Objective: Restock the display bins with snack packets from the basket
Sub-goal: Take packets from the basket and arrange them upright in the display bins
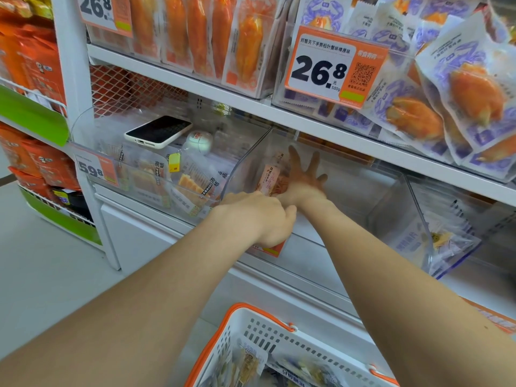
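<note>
While the right hand [303, 177] reaches down into the clear bin [363, 208] on the lower shelf, its grip is spread wide. The fingers are straight and fanned, with the palm against a pink-and-orange snack packet [269, 178] standing close to the bin's left wall. The left hand [257, 219] sits at the bin's front lip with its grip curled over the edge, just above an orange price tag [269, 250], and appears to steady the bin. The step in hand looks like settling this packet into place. The basket [223, 331], below and between the forearms, holds more packets [248, 364], so most of the restock probably lies ahead. To do this well, the flat palm should press the packet upright against the wall with its printed face to the front, leaving room for the next ones to line up beside it. Pushing with flat fingers rather than pinching should spare the thin film from creasing. The left grip should hold the lip firmly so the bin neither slides nor tips. The right hand should then lift straight out without dragging the packet over. A phone [159, 131] lies on top of the neighbouring bin to the left, so the shared wall is best not jolted.
</note>
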Demonstrator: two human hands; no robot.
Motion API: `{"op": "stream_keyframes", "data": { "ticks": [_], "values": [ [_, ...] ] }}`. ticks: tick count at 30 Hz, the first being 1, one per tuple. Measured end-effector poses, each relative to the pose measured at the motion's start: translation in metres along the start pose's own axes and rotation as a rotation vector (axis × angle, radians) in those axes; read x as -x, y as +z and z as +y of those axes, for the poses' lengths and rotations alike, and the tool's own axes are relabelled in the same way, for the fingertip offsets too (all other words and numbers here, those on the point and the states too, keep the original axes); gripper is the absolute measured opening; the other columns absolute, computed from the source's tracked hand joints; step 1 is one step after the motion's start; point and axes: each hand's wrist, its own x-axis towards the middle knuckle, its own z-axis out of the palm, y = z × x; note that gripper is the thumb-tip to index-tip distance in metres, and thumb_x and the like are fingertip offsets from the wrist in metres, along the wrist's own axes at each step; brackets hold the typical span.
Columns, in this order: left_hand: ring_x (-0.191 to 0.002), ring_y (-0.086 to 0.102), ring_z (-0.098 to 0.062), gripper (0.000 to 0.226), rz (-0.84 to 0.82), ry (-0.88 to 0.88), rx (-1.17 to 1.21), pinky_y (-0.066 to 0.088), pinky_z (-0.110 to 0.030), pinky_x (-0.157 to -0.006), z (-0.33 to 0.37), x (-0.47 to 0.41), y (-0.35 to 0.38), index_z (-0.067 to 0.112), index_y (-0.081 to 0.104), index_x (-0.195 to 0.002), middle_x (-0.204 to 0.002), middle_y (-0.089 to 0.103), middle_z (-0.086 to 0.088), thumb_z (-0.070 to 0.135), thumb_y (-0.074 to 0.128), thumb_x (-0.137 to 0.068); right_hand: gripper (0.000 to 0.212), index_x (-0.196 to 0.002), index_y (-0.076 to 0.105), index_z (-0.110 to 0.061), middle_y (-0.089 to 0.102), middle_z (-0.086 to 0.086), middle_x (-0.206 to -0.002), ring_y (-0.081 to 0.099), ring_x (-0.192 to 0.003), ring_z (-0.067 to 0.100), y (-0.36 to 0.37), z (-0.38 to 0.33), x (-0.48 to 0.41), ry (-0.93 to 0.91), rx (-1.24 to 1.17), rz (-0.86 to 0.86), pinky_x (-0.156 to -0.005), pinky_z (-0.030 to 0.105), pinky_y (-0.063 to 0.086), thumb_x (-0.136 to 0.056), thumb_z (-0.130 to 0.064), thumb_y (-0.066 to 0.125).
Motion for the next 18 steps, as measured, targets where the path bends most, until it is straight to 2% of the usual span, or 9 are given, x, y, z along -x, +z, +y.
{"op": "stream_keyframes", "data": {
  "ticks": [3,4,5,7,9,12,14,18],
  "values": [
    [-0.129,0.052,-0.042,0.081,0.003,0.023,-0.031,0.041,-0.05,-0.1,-0.003,0.0,0.002,0.019,0.064,-0.132,-0.145,0.054,-0.018,0.071,0.01,-0.102,0.124,-0.159,-0.017,-0.05,-0.032,0.004,-0.168,-0.014,-0.152,0.054,0.004,-0.001,-0.004,0.004,0.052,-0.024,-0.118,0.067,0.025,-0.065,-0.073,0.061],
    [-0.128,0.054,-0.041,0.083,0.014,0.031,-0.038,0.042,-0.049,-0.097,-0.003,0.0,0.002,0.021,0.066,-0.129,-0.144,0.056,-0.017,0.074,0.01,-0.1,0.119,-0.161,-0.013,-0.045,-0.028,0.001,-0.17,-0.019,-0.151,0.054,0.003,0.0,-0.002,-0.026,0.106,-0.052,-0.12,0.067,0.021,-0.066,-0.076,0.051],
    [-0.126,0.055,-0.04,0.083,0.028,0.039,-0.042,0.042,-0.048,-0.093,-0.003,0.0,0.002,0.022,0.067,-0.126,-0.141,0.057,-0.016,0.076,0.01,-0.099,0.114,-0.163,-0.012,-0.041,-0.02,-0.002,-0.172,-0.018,-0.151,0.054,0.002,0.002,-0.001,-0.044,0.13,-0.087,-0.122,0.066,0.017,-0.074,-0.074,0.051],
    [-0.122,0.057,-0.038,0.081,0.05,0.049,-0.051,0.041,-0.044,-0.086,-0.003,0.0,0.002,0.021,0.066,-0.124,-0.138,0.059,-0.016,0.076,0.012,-0.1,0.117,-0.161,-0.023,-0.027,0.006,-0.002,-0.173,0.001,-0.153,0.05,-0.002,0.004,0.004,-0.021,0.009,-0.134,-0.123,0.055,0.021,-0.09,-0.055,0.066],
    [-0.123,0.057,-0.038,0.079,0.057,0.043,-0.059,0.04,-0.044,-0.085,-0.002,0.002,0.001,0.018,0.064,-0.125,-0.139,0.057,-0.017,0.074,0.014,-0.101,0.128,-0.158,-0.031,-0.023,0.021,0.01,-0.168,0.019,-0.151,0.043,-0.002,0.008,0.005,0.041,-0.069,-0.115,-0.117,0.05,0.032,-0.09,-0.044,0.075],
    [-0.121,0.057,-0.037,0.075,0.056,0.05,-0.068,0.04,-0.043,-0.084,0.0,0.003,0.0,0.017,0.065,-0.118,-0.137,0.058,-0.017,0.072,0.016,-0.102,0.124,-0.16,-0.024,-0.027,0.019,0.025,-0.162,0.027,-0.148,0.043,-0.003,0.006,0.01,0.092,-0.15,-0.099,-0.111,0.052,0.039,-0.089,-0.041,0.076],
    [-0.121,0.057,-0.036,0.071,0.047,0.063,-0.068,0.038,-0.042,-0.084,0.002,0.003,0.001,0.018,0.063,-0.105,-0.137,0.059,-0.016,0.072,0.016,-0.103,0.119,-0.162,-0.018,-0.027,0.015,0.023,-0.163,0.031,-0.145,0.044,-0.003,0.003,0.011,0.075,-0.128,-0.077,-0.109,0.051,0.042,-0.089,-0.041,0.075],
    [-0.122,0.056,-0.036,0.068,0.04,0.067,-0.07,0.038,-0.044,-0.085,0.001,-0.001,0.002,0.02,0.057,-0.093,-0.143,0.056,-0.016,0.072,0.016,-0.103,0.117,-0.161,-0.003,-0.031,0.017,0.022,-0.156,0.043,-0.137,0.047,0.001,-0.001,0.007,0.085,-0.168,-0.011,-0.102,0.049,0.048,-0.082,-0.038,0.083]
  ]
}}
